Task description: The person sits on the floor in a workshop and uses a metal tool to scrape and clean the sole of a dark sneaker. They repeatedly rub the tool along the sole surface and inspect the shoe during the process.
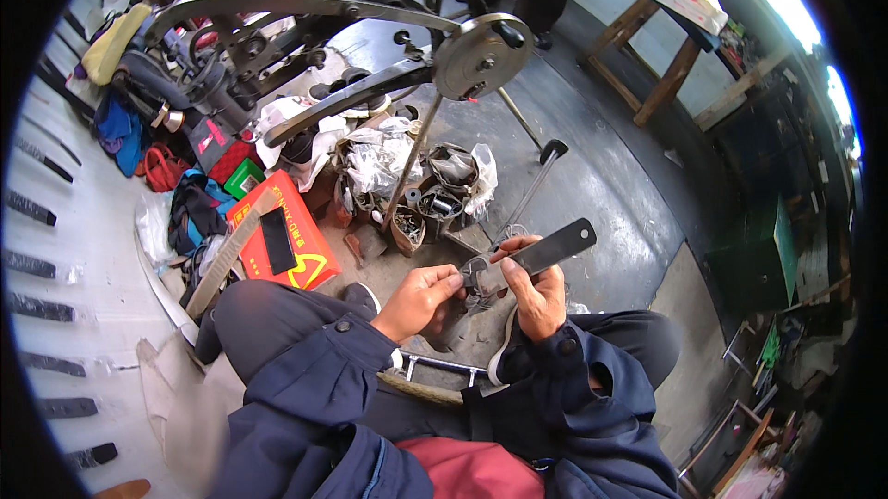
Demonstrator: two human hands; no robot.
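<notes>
Head view. The right hand [539,294] is closed around a flat dark strap [546,253], thumb on top and fingers curled beneath. The strap runs up and to the right from the hand, ending in a squared tip with a small hole. Its lower end is hidden behind the fingers.

The left hand [421,298] is pinched shut, thumb and fingertips meeting on a small metal buckle [476,274] at the near end of the strap. The buckle's exact form is hard to make out; it is partly covered by both hands.

Both hands are held above the lap, between the knees, over the grey floor [601,184]. Both forearms wear dark blue sleeves.

Ahead stands a hand-cranked stitching machine [351,46], its flywheel [481,57] facing the person; its base is hidden behind clutter. Beneath it lie open tins and plastic bags of small parts [416,189], contents indistinct. To the left lies a red box [289,242] with a dark strip on top. A wooden bench [661,60] stands at upper right, cut off by the rim. The far right is dark and blurred.
</notes>
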